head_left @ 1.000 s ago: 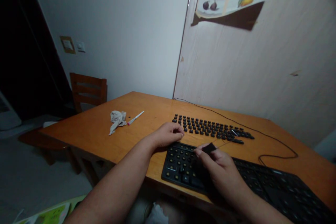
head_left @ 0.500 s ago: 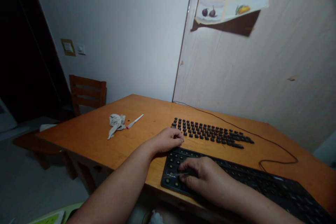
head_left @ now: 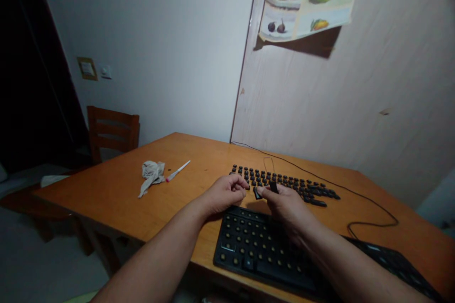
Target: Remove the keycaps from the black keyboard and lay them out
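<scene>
A black keyboard (head_left: pixel 256 251) with its keycaps removed lies along the table's near edge. Rows of loose black keycaps (head_left: pixel 284 182) are laid out on the table behind it. My right hand (head_left: pixel 284 204) hovers above the keyboard's far edge, its fingers pinched on a small black keycap (head_left: pixel 273 187), with a thin wire tool sticking up from the grip. My left hand (head_left: pixel 225 192) rests curled on the table just left of the keycap rows, fingers closed; I cannot see anything in it.
The orange wooden table (head_left: pixel 117 194) carries a crumpled grey cloth (head_left: pixel 151 173) and a white pen-like stick (head_left: pixel 177 171) at left. The keyboard cable (head_left: pixel 355 194) runs behind the keycaps. A wooden chair (head_left: pixel 112 130) stands at the far left. Walls close behind.
My right hand lifted off the keyboard's left part and moved up toward the keycap rows, now pinching a keycap. The left hand barely moved. The view tilted slightly.
</scene>
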Available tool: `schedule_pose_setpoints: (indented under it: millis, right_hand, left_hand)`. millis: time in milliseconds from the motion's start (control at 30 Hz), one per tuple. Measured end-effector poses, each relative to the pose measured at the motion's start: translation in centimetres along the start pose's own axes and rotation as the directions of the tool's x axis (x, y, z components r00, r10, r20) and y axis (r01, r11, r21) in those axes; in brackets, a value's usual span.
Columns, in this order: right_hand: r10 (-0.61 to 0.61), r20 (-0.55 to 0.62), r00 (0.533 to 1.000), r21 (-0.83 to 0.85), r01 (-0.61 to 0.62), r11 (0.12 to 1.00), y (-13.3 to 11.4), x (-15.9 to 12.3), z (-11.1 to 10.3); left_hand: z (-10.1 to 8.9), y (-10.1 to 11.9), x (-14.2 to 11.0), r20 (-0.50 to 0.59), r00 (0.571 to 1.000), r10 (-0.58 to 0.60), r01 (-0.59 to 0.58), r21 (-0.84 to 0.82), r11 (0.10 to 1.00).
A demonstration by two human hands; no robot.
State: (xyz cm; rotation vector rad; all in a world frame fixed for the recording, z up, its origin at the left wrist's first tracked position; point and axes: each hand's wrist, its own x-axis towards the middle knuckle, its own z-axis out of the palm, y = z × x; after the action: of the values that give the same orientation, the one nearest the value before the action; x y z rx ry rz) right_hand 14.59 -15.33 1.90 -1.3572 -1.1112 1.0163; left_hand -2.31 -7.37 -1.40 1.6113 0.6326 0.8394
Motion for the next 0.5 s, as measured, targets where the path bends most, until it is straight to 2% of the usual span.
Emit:
schedule_pose_setpoints:
  millis: [133,300,500]
  right_hand:
    - [0.073,-0.065,0.995,0.088,-0.068,0.994,0.2,1.0,0.3]
    - [0.082,-0.070,0.994,0.080,-0.076,0.994,0.6,1.6,1.0]
    - [0.089,-0.044,0.995,0.044,-0.087,0.995,0.7,2.1,1.7]
  left_hand:
    - [0.5,-0.6,0.2,0.031,0.997,0.074,-0.076,0.043,0.996]
    - [0.8,-1.0,0.6,0.040,0.990,0.132,-0.136,0.113,0.984]
    - [0.9,-0.3,0.7,0.015,0.992,0.125,-0.126,0.119,0.985]
